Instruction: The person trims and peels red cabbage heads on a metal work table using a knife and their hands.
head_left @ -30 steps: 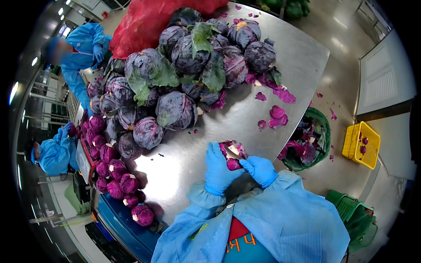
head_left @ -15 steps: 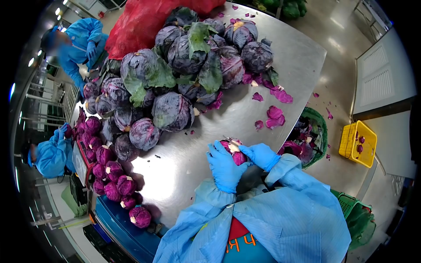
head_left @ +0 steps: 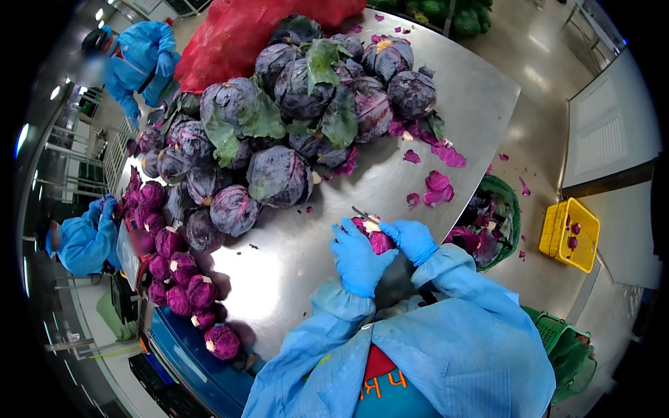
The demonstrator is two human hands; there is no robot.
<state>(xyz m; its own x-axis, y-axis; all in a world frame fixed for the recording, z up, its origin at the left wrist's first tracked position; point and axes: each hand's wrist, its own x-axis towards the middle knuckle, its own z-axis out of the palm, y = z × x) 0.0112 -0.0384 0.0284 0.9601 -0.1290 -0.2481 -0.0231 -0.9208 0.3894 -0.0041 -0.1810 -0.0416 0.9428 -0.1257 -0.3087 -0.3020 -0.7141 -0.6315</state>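
A small trimmed red cabbage [head_left: 380, 242], purple with a pale cut stem, is held just above the steel table. My left hand [head_left: 359, 260], in a blue glove, wraps round its left and near side. A thin knife [head_left: 365, 215] lies across the pale stem, its blade pointing up and left. The gloved fingers of my right hand [head_left: 411, 241] are closed around the knife's handle, which they mostly hide. Beyond my hands is a heap of untrimmed red cabbages [head_left: 280, 175] with dark outer leaves.
Trimmed cabbages [head_left: 202, 291] line the table's left side, beside a scale [head_left: 132, 254]. A red mesh sack [head_left: 244, 42] lies behind the heap. Loose purple leaves [head_left: 439, 188] are at the right, near a green leaf-filled basket [head_left: 517, 216]. Beyond stands a yellow crate [head_left: 550, 230]. Two co-workers [head_left: 87, 240] stand at left.
My right hand has shifted slightly left, and more of the knife's blade now shows past the stem. The co-worker at upper left has straightened somewhat; the other's hands have moved.
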